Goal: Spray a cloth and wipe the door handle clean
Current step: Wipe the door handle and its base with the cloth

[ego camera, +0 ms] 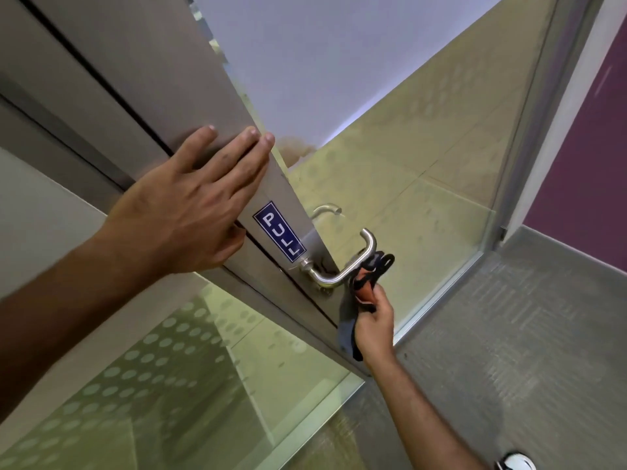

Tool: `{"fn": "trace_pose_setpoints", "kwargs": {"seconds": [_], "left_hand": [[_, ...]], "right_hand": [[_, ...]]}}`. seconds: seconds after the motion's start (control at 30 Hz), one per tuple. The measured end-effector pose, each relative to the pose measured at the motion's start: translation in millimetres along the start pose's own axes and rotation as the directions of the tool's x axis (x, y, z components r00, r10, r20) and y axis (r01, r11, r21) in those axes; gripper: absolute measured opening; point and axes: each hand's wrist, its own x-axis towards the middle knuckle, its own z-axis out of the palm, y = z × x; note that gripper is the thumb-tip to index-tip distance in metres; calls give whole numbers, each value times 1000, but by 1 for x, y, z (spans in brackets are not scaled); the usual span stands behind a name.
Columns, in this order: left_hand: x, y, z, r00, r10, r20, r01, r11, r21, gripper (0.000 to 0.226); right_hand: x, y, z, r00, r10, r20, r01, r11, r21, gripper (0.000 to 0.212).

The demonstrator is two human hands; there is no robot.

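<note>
1. Door frame: broad grey metal stile running from upper left down past the door handle, glass panels with a frosted dot pattern on both sides of it.
2. Floor: grey ribbed carpet to the right of and below the door handle; a white shoe tip at the bottom edge, far below the handle.
3. Left hand: up and to the left of the door handle, spread wide and flat against the metal stile, fingers straight, gripping nothing.
4. Right hand: just below the door handle, fingers curled around a bunched cloth, arm reaching in from the lower right.
5. Cloth: dark grey with orange patches, bunched in the right hand, its upper end touching the underside of the door handle's lever, a loose tail hanging down beside the wrist.
6. Door handle: brushed steel lever with a bent return end, mounted on the edge of the stile. Second lever seen through the glass just above it.
7. Sticker: blue, white letters reading "PULL", stuck on the stile just left of and above the door handle, beside the left hand's thumb.
</note>
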Motion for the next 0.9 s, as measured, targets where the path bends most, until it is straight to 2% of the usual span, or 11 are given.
{"fn": "trace_pose_setpoints", "kwargs": {"seconds": [0.13,0.27,0.4,0.5,0.6,0.8,0.9], "left_hand": [[2,-1,4,1000,-4,-15,3,999,-38,92],[0,-1,6,999,-6,-51,5,1000,-24,89],[0,0,9,998,0,-65,-2,1000,-28,89],[1,-1,13,996,-3,-94,-2,999,-49,88],[2,-1,18,994,-4,-108,-3,998,-68,89],[4,-5,32,991,-8,-133,-3,996,-85,94],[2,-3,38,989,-11,-147,-2,996,-84,96]], "right_hand": [[15,20,33,992,-122,29,124,989,-75,54],[20,51,50,967,-237,91,253,928,-275,43],[34,61,45,900,-396,181,429,742,-514,23],[46,61,28,801,-499,332,584,524,-620,38],[49,65,9,798,-447,405,582,395,-711,48],[42,93,-4,909,-266,321,415,511,-753,49],[38,105,-12,933,-161,321,353,574,-739,49]]}}
